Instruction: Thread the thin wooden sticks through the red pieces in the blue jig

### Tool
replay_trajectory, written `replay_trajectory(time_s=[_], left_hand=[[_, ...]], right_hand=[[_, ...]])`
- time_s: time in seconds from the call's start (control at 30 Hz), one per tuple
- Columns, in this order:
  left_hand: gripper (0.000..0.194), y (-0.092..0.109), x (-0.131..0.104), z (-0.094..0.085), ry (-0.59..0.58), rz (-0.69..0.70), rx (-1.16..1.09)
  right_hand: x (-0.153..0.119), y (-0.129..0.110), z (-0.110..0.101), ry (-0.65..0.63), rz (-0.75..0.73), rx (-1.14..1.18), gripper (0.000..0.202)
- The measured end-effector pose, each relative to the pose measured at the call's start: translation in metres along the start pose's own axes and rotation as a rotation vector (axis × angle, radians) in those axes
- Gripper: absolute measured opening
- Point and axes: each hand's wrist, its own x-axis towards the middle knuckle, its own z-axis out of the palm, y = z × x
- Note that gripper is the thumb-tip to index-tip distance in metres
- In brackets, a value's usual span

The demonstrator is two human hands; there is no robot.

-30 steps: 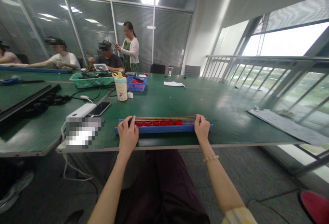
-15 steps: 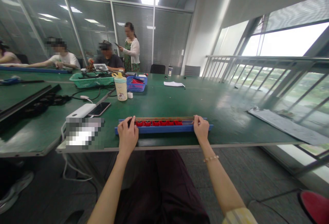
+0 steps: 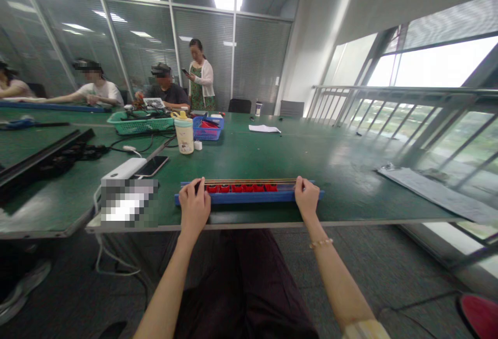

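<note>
A long blue trough (image 3: pixel 249 198) lies on the green table near its front edge, with a row of several red block-like pieces (image 3: pixel 237 188) inside it. Thin gold-coloured rods (image 3: pixel 249 180) stretch lengthwise above the red pieces. At the left end, my left hand (image 3: pixel 195 207) is closed, thumb and fingers pinching the rods. My right hand (image 3: pixel 307 198) pinches their right end, its knuckles over the trough's wall. Fingertips of both hands are partly hidden, and the exact number of rods is too fine to tell.
Left of the trough lie a phone (image 3: pixel 152 166) and a white power bank (image 3: pixel 123 169) with a cable. Farther back stand a cream cup (image 3: pixel 184 134), a green basket (image 3: pixel 140 125) and a blue basket (image 3: pixel 206 132). A clipboard (image 3: pixel 436 189) rests at right. Several people are beyond the table.
Both hands keep their pinch on the rods, with hardly any movement. The whole view has shifted slightly. In the background, the standing person's handheld device has changed angle.
</note>
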Motion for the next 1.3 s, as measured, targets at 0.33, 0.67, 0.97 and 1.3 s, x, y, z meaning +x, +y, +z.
replay_trajectory(time_s=[0.33, 0.67, 0.97, 1.3], left_hand=[[0.047, 0.0017, 0.0009, -0.0013, 0.004, -0.001, 0.008], [0.047, 0.0041, 0.0014, -0.0028, 0.009, -0.020, 0.002], [0.043, 0.0063, 0.0018, -0.0036, 0.018, -0.034, -0.025], [0.041, 0.0053, 0.0021, -0.0020, 0.014, -0.026, -0.020]], right_hand=[[0.0003, 0.0041, 0.0003, -0.003, -0.063, 0.042, 0.057], [0.0010, 0.0041, 0.0003, -0.015, -0.016, 0.128, 0.055], [0.0024, 0.0042, 0.0042, 0.008, -0.052, 0.190, 0.043], [0.0014, 0.0062, 0.0062, -0.032, -0.114, 0.157, 0.041]])
